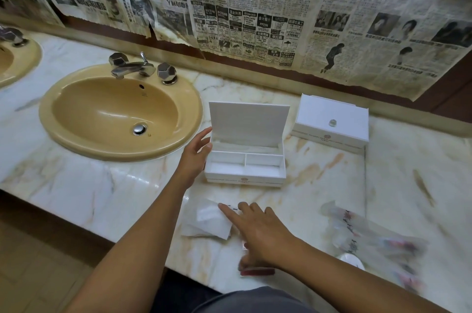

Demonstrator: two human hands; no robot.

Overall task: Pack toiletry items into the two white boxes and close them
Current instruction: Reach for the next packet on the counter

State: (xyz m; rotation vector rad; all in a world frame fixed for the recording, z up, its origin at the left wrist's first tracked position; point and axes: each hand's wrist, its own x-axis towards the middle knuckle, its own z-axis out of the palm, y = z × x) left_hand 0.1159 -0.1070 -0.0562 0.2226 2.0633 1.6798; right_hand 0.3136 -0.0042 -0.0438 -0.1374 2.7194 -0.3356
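While the open white box [245,159] sits in the middle of the marble counter [76,185] with its lid upright, the left hand [195,151] rests against its left wall, fingers loosely spread and gripping nothing. Its three compartments look empty. The right hand [258,229] reaches across near the counter's front edge, palm down, index finger extended onto a clear plastic packet [207,220]; it pins rather than grasps it. Under that wrist lies a blurred red-and-white item [255,271], partly hidden. A second white box [332,122], shut, with a small knob on its lid, stands toward the back edge, right of the open one. Blurred wrapped toiletries [370,238] lie at the front right. A tan sink [120,110] with chrome taps [140,67] occupies the counter's left; newspaper [255,5] covers the wall behind.
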